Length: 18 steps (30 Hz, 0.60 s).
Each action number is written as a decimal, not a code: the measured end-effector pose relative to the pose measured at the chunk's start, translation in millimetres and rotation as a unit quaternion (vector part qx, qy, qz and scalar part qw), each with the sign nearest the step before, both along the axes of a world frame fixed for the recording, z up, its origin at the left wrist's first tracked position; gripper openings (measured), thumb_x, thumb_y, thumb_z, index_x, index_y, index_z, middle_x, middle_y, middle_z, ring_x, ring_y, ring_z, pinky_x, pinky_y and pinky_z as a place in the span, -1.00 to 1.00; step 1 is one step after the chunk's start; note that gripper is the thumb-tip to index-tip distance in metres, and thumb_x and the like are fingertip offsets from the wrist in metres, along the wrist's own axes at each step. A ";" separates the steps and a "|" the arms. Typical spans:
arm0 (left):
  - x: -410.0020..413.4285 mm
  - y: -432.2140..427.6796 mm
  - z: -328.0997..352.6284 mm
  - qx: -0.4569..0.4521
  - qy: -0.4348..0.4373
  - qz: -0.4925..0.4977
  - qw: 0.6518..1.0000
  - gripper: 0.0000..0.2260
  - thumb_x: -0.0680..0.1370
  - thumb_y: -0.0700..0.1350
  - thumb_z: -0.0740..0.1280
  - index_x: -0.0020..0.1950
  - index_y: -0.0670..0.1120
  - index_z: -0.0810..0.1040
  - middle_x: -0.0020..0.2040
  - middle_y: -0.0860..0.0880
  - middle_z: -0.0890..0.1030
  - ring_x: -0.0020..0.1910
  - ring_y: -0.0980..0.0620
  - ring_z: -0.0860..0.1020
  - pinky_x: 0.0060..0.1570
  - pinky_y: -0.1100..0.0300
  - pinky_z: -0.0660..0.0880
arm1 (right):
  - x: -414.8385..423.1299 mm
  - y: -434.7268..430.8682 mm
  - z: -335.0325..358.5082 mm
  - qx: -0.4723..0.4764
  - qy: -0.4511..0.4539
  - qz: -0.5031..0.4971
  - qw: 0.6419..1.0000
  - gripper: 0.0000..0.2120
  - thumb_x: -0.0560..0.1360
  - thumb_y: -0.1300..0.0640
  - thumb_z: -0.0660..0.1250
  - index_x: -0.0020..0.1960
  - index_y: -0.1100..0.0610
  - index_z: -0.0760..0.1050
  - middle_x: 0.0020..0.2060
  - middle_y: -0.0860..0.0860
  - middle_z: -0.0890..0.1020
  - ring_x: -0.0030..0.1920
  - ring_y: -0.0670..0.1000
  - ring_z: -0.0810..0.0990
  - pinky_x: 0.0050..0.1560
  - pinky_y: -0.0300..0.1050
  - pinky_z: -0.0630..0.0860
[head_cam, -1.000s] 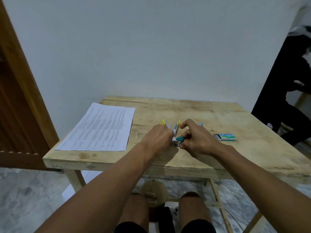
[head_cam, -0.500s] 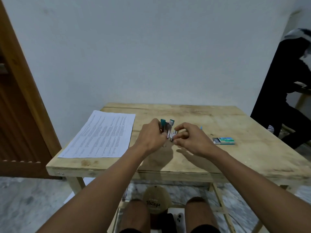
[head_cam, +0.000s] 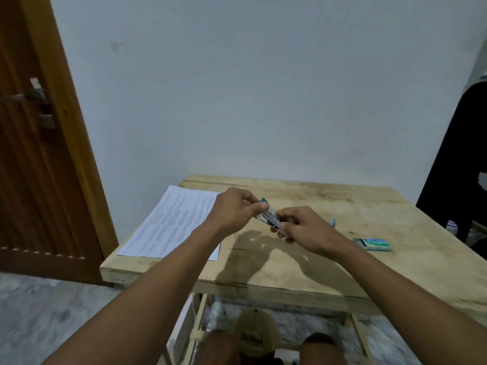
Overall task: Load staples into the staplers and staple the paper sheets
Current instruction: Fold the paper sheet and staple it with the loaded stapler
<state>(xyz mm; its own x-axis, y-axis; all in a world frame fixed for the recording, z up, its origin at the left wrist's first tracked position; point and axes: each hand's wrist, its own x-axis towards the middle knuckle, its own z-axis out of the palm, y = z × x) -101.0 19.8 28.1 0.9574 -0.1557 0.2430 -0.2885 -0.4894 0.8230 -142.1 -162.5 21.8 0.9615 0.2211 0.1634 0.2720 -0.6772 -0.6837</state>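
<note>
- The table (head_cam: 342, 206) lies under your raised hands; anything you drop could bounce off the near edge.
- The paper sheets (head_cam: 174, 222) lie at the left side, one corner over the near edge. A brushing forearm could likely push them off.
- Your left hand (head_cam: 232, 209) curls round the teal end of the stapler (head_cam: 268, 216).
- Your right hand (head_cam: 303, 227) pinches its metal end. Pull too hard and the sprung part could snap back on a fingertip.
- The staple box (head_cam: 374, 243) sits open, well to the right; knock it and the staples may scatter.
- The stapler hangs between both hands, above mid-table.
</note>
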 end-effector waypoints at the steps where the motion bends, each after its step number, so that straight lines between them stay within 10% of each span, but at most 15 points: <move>1: 2.5 3.6 0.6 -0.012 0.016 -0.001 1.000 -0.79 0.44 0.06 0.48 -0.17 -0.08 0.67 -0.24 -0.05 0.68 -0.22 0.00 0.66 -0.02 0.08 0.62 | 1.3 3.2 2.3 0.029 0.019 0.009 0.999 -0.76 0.57 0.28 0.17 0.07 0.09 0.57 -0.09 0.11 0.66 -0.11 0.08 0.63 -0.10 -0.03 0.56; 9: 18.3 22.0 13.9 -0.072 0.071 0.001 0.995 -0.76 0.48 -0.04 0.47 -0.17 -0.23 0.68 -0.27 -0.13 0.65 -0.42 0.00 0.56 -0.17 0.15 0.62 | 37.1 24.9 9.4 -0.025 -0.004 0.048 0.999 -0.80 0.47 0.12 0.42 0.08 -0.02 0.53 -0.36 -0.03 0.63 -0.50 -0.21 0.55 -0.48 -0.38 0.38; 12: 31.6 44.1 14.3 -0.073 0.081 0.045 0.993 -0.70 0.53 0.00 0.41 -0.05 -0.26 0.66 -0.16 -0.17 0.67 -0.33 -0.05 0.64 -0.14 0.11 0.65 | 62.8 39.8 5.0 -0.056 0.015 0.039 0.998 -0.90 0.45 0.19 0.38 -0.12 0.01 0.50 -0.37 0.01 0.65 -0.42 -0.07 0.63 -0.31 -0.19 0.52; 18: 68.5 112.7 -14.2 0.096 0.046 0.228 0.968 -0.84 0.50 -0.02 0.36 -0.19 -0.08 0.51 -0.22 -0.03 0.53 -0.18 -0.13 0.60 -0.12 0.08 0.54 | 111.8 79.3 -18.6 -0.078 0.097 -0.060 0.990 -0.90 0.34 0.21 0.27 -0.21 0.14 0.34 -0.32 0.06 0.48 -0.36 0.05 0.44 -0.40 -0.18 0.33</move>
<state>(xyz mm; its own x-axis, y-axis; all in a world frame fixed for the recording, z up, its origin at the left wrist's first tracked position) -32.4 132.5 14.0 0.9533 0.2553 0.1612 0.0647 -0.6943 0.7168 -30.4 -83.1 3.2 0.9922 0.1121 -0.0535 0.0578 -0.7980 -0.5999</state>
